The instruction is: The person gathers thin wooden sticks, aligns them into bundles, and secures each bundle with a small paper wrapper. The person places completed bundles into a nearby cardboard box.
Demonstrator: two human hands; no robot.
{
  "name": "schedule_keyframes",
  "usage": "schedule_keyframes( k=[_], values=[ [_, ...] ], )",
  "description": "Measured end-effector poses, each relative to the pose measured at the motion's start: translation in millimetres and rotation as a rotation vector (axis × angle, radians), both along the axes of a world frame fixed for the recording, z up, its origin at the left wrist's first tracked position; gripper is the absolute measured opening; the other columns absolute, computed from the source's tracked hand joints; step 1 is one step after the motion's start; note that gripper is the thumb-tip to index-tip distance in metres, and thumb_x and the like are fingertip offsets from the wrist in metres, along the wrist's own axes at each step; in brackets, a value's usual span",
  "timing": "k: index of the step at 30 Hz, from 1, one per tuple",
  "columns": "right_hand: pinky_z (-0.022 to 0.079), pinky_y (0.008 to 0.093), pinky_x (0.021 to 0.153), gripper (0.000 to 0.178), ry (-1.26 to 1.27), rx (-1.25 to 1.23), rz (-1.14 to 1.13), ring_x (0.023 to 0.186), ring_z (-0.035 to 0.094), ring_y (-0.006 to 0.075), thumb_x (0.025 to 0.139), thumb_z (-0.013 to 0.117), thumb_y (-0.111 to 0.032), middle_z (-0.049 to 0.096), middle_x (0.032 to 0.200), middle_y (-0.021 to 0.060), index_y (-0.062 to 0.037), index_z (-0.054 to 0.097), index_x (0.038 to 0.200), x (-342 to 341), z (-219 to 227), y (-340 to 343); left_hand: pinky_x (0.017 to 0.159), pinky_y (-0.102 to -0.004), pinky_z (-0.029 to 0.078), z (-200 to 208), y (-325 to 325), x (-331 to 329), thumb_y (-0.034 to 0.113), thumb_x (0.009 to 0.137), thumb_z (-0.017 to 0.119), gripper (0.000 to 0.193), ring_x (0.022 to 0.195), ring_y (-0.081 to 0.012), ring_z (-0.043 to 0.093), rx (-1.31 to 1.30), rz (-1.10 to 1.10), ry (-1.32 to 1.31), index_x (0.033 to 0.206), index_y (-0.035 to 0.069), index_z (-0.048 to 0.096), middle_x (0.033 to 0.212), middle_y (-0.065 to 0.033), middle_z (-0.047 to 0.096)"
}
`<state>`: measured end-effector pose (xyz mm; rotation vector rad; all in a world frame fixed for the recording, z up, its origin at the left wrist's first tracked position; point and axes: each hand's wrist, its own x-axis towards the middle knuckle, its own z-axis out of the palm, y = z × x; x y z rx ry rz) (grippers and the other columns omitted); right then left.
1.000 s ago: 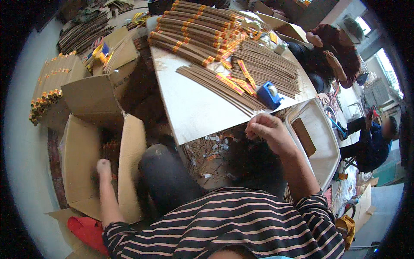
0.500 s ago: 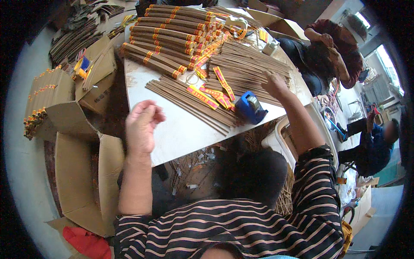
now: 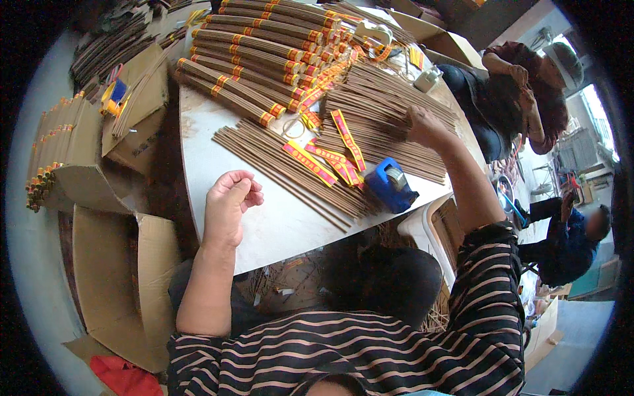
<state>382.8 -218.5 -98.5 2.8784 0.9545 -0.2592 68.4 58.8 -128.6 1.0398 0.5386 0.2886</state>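
My right hand (image 3: pixel 429 127) is at the right side of a wide layer of loose brown incense sticks (image 3: pixel 376 99), its fingers bent down and closed at the sticks; the fingertips are partly hidden. My left hand (image 3: pixel 230 206) hovers over the near left part of the white table (image 3: pixel 254 247), fingers curled in and thumb against them, with nothing visible in it. Between the hands lies a smaller row of incense sticks (image 3: pixel 264 162), with red and yellow paper bands (image 3: pixel 310 163) across it. A blue tape dispenser (image 3: pixel 391 185) stands at the near edge.
Banded incense bundles (image 3: pixel 247 49) are stacked at the back left of the table. A white tape dispenser (image 3: pixel 373 32) stands behind the loose sticks. Open cardboard boxes (image 3: pixel 105 270) stand at left, a white bin (image 3: pixel 422 228) below the right edge. Two other people sit at right.
My right hand has lowered its bent fingers onto the loose incense sticks. My left hand has shifted slightly right, still curled. The whole view has tilted a little.
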Motion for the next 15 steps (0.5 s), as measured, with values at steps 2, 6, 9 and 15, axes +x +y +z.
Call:
schedule_keyframes(
  k=[2,6,9,15],
  values=[
    [0.041,0.0439,0.084,0.039,-0.045,-0.025,0.023,0.101,0.05,0.0373,0.066,0.065,-0.019,0.053,0.105,0.0199,-0.0025,0.05,0.098,1,-7,-1,0.064,-0.027,0.048,-3,3,-3,0.005,0.084,0.049,0.009,0.065,-0.0144,0.055,-0.007,-0.016,0.001,0.091,0.001,0.054,0.078,-0.0077,0.058],
    [0.043,0.045,0.08,0.033,-0.12,-0.017,0.085,0.097,0.053,0.038,0.068,0.062,-0.017,0.057,0.098,0.0209,-0.0038,0.051,0.096,8,-17,-5,0.064,-0.0268,0.047,-4,3,-3,0.005,0.084,0.049,0.009,0.064,-0.0141,0.055,-0.008,-0.025,-0.013,0.091,0.001,0.054,0.077,-0.0074,0.058],
    [0.044,0.0439,0.077,0.026,-0.095,0.003,0.011,0.09,0.055,0.0379,0.065,0.059,-0.011,0.057,0.091,0.0205,-0.003,0.054,0.09,2,-15,4,0.063,-0.0266,0.047,-5,4,-4,0.006,0.084,0.05,0.009,0.064,-0.0138,0.055,-0.017,-0.026,-0.01,0.091,0.002,0.054,0.077,-0.0072,0.058],
    [0.045,0.0429,0.075,0.032,-0.163,0.146,0.127,0.087,0.056,0.0382,0.064,0.062,-0.015,0.059,0.088,0.0197,-0.0032,0.054,0.092,7,-24,-15,0.062,-0.0263,0.047,-7,4,-4,0.006,0.085,0.049,0.008,0.062,-0.0135,0.055,-0.026,-0.028,-0.01,0.09,0.002,0.054,0.076,-0.0068,0.058]
  ],
)
